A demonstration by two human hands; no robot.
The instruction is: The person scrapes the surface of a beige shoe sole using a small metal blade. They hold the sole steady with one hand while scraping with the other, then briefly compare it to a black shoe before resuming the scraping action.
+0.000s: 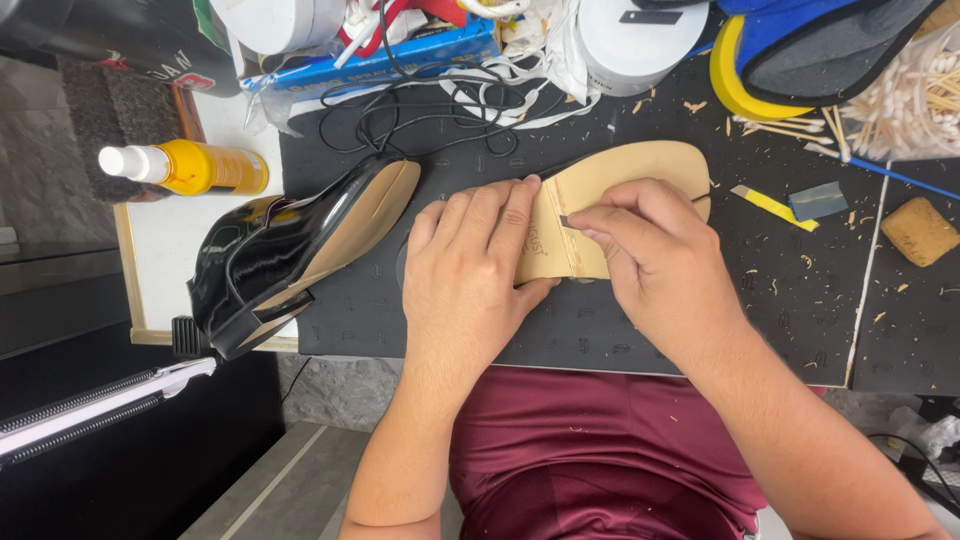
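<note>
At the far left a yellow spray bottle with a white nozzle lies on its side on a white board, and just below it a glossy black dress shoe rests on its side with its tan sole turned up, its heel hanging over the edge of the black rubber work mat. A thin black cord loops across the mat above the shoe. Next comes the left hand, laid flat with the fingers spread and pressing down on the near end of a tan leather shoe sole, which lies flat on the mat in the middle of the view, its rounded end pointing right. The right hand sits just beside the left, fingers curled tight around a small dark-tipped blade tool whose tip touches the sole's surface near the left fingertips. Leather shavings are scattered over the mat around the sole. Further right, a yellow-handled knife lies on the mat, with a roll of yellow tape above it, a bag of cotton swabs at the upper right, and a tan sponge block near the right edge.
</note>
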